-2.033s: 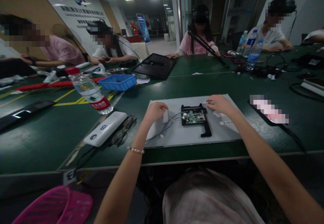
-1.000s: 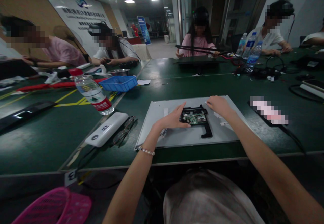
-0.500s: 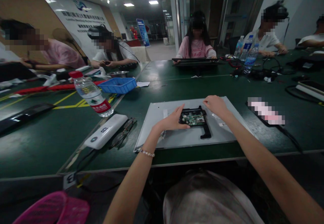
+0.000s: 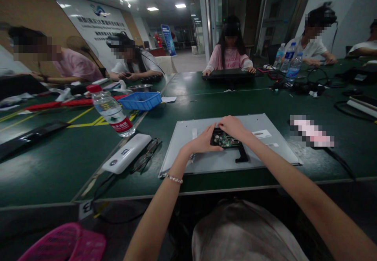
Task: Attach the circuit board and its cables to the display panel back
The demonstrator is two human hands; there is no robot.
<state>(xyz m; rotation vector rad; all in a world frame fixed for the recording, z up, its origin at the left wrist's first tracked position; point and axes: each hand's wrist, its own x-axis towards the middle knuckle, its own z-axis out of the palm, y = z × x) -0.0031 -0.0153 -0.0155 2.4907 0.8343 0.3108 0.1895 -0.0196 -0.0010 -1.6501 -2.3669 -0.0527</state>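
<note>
A green circuit board (image 4: 226,140) sits in a black plastic frame (image 4: 242,154), which lies on a grey metal-looking panel (image 4: 173,151). My left hand (image 4: 204,140) grips the frame's left side, fingers at its upper corner and thumb along the lower edge. Over the upper edge of the frame is my right hand (image 4: 232,128), its fingers pinched together close to my left fingertips. Whatever sits in that pinch is hidden. The right hand and wrist cover the upper right part of the frame.
Left of the panel are a white power bank (image 4: 127,153), folded glasses (image 4: 146,155), a water bottle (image 4: 113,111) and a blue tray (image 4: 140,101). A phone (image 4: 312,132) with a cable lies right. Several people sit around the table; a pink basket (image 4: 64,243) stands below its edge.
My right hand has moved left from beyond the frame's upper right corner to its upper edge, beside my left fingers. The left hand keeps its place. The camera view has shifted slightly.
</note>
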